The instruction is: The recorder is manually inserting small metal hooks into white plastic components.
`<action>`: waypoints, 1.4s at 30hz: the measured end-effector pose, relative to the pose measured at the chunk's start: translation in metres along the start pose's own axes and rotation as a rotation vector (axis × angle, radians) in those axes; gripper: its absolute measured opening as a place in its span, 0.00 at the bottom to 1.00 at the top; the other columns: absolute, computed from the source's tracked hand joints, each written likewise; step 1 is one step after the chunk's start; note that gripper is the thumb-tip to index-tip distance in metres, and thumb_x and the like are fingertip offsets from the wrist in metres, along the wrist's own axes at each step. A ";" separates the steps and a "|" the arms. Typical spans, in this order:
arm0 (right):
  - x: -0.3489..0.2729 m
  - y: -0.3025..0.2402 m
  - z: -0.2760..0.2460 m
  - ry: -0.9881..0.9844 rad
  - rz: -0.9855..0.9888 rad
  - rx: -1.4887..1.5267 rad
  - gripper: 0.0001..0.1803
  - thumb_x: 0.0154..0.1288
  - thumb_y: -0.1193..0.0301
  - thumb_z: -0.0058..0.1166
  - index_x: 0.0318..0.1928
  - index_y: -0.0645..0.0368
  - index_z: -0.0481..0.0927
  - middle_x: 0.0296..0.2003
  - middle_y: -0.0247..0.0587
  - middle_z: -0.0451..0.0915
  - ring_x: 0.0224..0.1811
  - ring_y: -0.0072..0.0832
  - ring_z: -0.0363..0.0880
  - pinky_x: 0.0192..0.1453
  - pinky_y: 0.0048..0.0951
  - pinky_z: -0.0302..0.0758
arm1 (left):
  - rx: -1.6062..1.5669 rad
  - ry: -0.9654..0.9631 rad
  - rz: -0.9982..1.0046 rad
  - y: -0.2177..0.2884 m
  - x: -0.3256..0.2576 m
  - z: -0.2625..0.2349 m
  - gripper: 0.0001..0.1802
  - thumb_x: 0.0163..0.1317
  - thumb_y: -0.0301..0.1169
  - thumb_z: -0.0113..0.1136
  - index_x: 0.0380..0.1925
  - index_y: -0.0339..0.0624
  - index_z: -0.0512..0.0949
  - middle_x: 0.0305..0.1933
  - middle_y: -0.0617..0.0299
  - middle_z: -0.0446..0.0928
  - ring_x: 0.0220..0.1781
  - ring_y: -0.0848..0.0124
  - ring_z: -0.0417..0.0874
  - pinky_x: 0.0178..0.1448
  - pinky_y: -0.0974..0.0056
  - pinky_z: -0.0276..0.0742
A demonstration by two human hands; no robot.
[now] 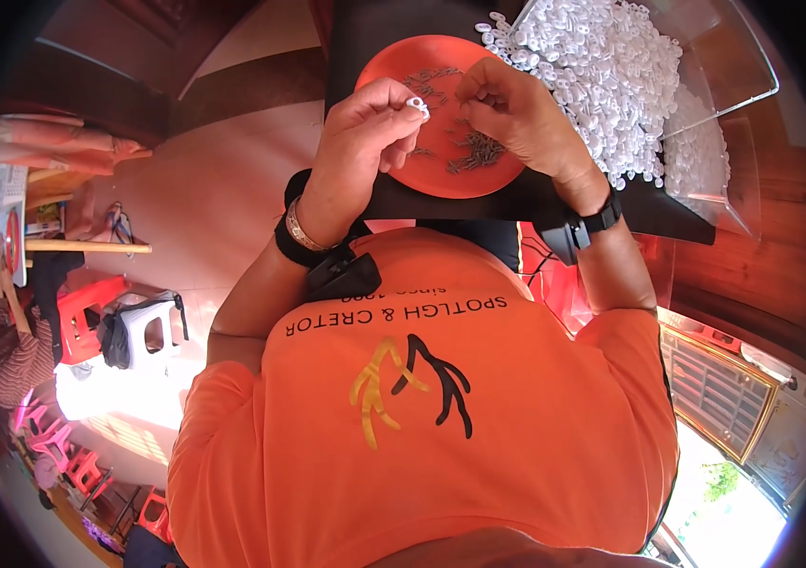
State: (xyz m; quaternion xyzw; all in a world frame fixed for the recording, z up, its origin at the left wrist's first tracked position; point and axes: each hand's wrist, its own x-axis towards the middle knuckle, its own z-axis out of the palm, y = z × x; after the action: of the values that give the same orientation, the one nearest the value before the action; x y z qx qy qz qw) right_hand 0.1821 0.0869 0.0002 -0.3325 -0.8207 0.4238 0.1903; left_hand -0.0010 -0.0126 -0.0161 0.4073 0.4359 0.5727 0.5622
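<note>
A small white plastic clip with a round hole (417,107) is pinched between the thumb and forefinger of my left hand (361,133), above the left side of a round orange-red plate (436,180). Over the plate's right side, my right hand (521,118) is closed with its fingertips together. Whatever it pinches, if anything, is too small to make out. The two hands are a short way apart. On the plate lie loose grey nails (477,151), heaped near the right hand and scattered (429,83) further back.
A large heap of similar white clips (602,85) lies right of the plate, by a clear plastic container (739,95). The plate rests on a dark table (403,206). Another person (15,350) sits far left, near stools (152,327).
</note>
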 end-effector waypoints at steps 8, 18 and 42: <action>-0.018 -0.007 0.001 0.085 0.028 0.679 0.06 0.64 0.76 0.54 0.40 0.63 0.79 0.33 0.32 0.80 0.32 0.15 0.75 0.39 0.16 0.72 | -0.003 -0.052 -0.040 -0.003 0.005 0.013 0.08 0.62 0.34 0.52 0.30 0.43 0.73 0.20 0.70 0.69 0.19 0.82 0.64 0.23 0.77 0.54; -0.017 -0.009 0.019 0.177 -0.018 0.672 0.06 0.64 0.72 0.57 0.36 0.63 0.80 0.29 0.30 0.80 0.32 0.15 0.75 0.40 0.18 0.74 | -0.031 -0.040 -0.011 -0.007 0.007 0.020 0.08 0.62 0.34 0.51 0.30 0.42 0.72 0.21 0.69 0.69 0.20 0.82 0.65 0.23 0.77 0.54; -0.019 -0.009 0.026 0.219 -0.010 0.617 0.07 0.65 0.72 0.56 0.35 0.64 0.79 0.29 0.29 0.79 0.33 0.14 0.74 0.39 0.18 0.73 | 0.038 -0.013 -0.040 -0.004 0.004 0.020 0.09 0.63 0.33 0.50 0.27 0.42 0.71 0.19 0.70 0.67 0.19 0.83 0.63 0.23 0.76 0.54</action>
State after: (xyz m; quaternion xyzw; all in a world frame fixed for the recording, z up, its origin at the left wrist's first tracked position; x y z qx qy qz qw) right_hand 0.1765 0.0548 -0.0084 -0.2989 -0.6298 0.6133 0.3713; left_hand 0.0191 -0.0080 -0.0146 0.4126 0.4513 0.5503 0.5685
